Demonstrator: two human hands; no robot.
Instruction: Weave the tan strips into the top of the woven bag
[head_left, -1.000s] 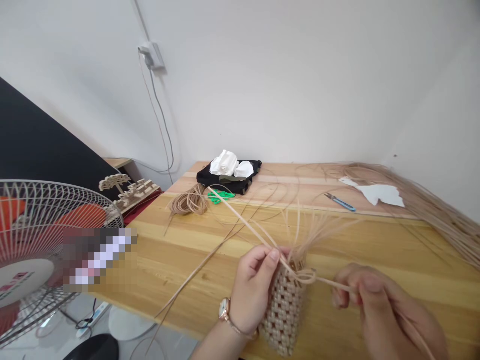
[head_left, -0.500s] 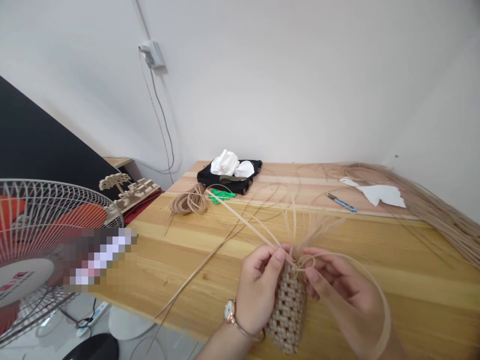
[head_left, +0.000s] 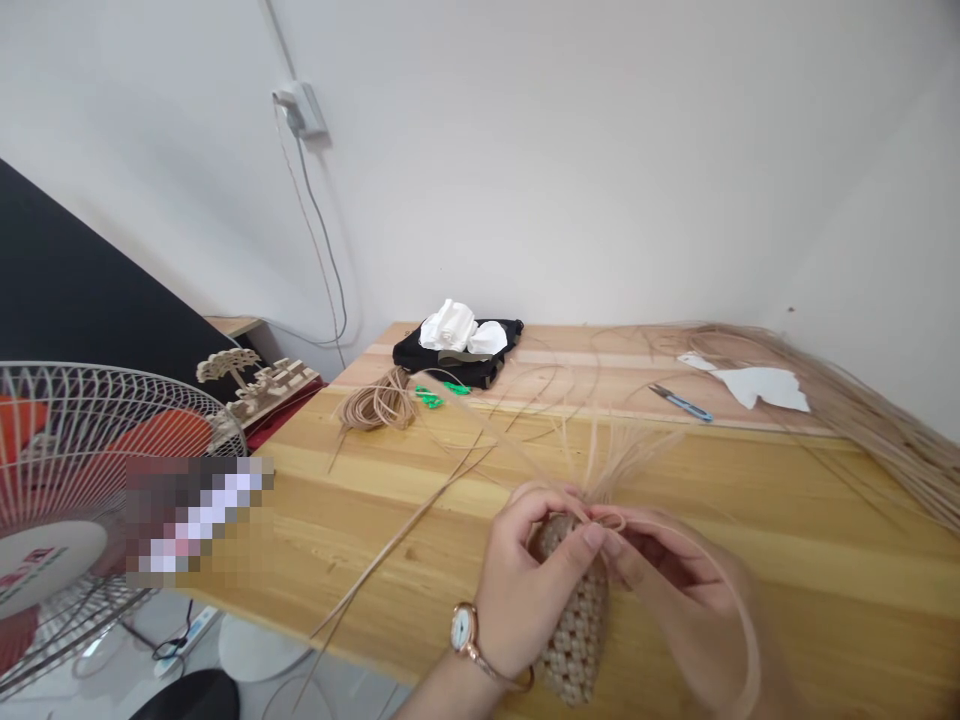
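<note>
A tan woven piece (head_left: 576,640) with an open checkered weave hangs below both hands, loose strips fanning out from its top. My left hand (head_left: 529,580), with a watch (head_left: 463,628) on its wrist, is closed on the strips at the upper edge. Beside it, my right hand (head_left: 675,580) pinches a looped strip, the thumbs of both hands nearly touching. A long strip curves from the loop over the right hand and down its outer side. The fingertips partly cover the weave's upper edge.
On the wooden table (head_left: 420,540) lie coiled strips (head_left: 379,400), green pieces (head_left: 429,397), a black bag (head_left: 480,372) with white tissue, a blue-handled cutter (head_left: 682,402), white paper (head_left: 765,387) and long strips (head_left: 862,430). A fan (head_left: 112,440) stands left.
Both hands have closed in together at the top of the weave, thumbs now nearly meeting. The loop has tightened, and the left hand has tilted inward over the upper edge.
</note>
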